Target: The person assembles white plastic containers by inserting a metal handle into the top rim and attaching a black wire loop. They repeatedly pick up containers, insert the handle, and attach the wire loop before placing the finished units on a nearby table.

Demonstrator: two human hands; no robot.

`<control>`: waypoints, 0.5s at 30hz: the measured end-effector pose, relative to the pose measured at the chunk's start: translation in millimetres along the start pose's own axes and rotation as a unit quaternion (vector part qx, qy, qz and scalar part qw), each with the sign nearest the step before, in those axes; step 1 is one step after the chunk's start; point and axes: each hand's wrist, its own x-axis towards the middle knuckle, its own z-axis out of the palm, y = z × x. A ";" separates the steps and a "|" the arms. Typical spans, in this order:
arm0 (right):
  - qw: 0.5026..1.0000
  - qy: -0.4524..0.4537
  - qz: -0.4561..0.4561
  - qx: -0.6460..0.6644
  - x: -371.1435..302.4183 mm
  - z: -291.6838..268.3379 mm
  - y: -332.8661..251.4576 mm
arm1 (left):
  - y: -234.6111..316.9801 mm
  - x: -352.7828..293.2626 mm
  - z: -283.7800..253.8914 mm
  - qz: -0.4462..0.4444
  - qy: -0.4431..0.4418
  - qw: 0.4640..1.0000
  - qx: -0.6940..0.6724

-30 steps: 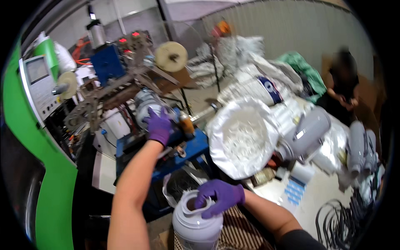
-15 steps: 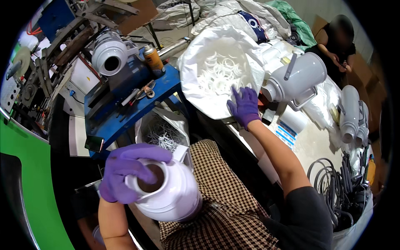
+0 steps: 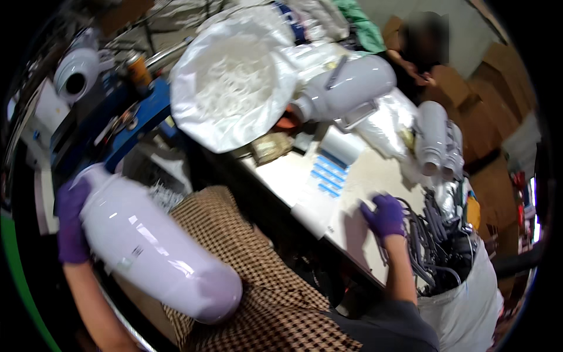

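A large pale, glossy thermos jug [image 3: 158, 252] lies slanted across my lap, its neck pointing up and left and its base resting on my checked apron. My left hand [image 3: 73, 220], in a purple glove, grips it at the side just below the neck. My right hand [image 3: 387, 215], also gloved in purple and slightly blurred, hangs over the right part of the white table with the thumb apart from the fingers and nothing visible in it. Closest to that hand is a bundle of grey cable-like loops [image 3: 419, 240].
A white sack of white rings [image 3: 231, 88] stands ahead. Another jug [image 3: 349, 85] lies on the white table [image 3: 281, 179] beside a blue-and-white label sheet [image 3: 329, 176]; more jugs [image 3: 433, 138] stand right. A blue bench [image 3: 138, 126] is at left. Another person [image 3: 419, 53] sits far right.
My right hand has left the rings in the sack and moved right, toward the grey loops. The jug has tipped from mouth-up to slanted, and my view has swung right.
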 end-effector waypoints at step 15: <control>0.742 0.245 0.120 0.613 24.2 -41.9 -61.5 | -98.0 3.4 71.7 -0.188 -0.018 0.964 -0.187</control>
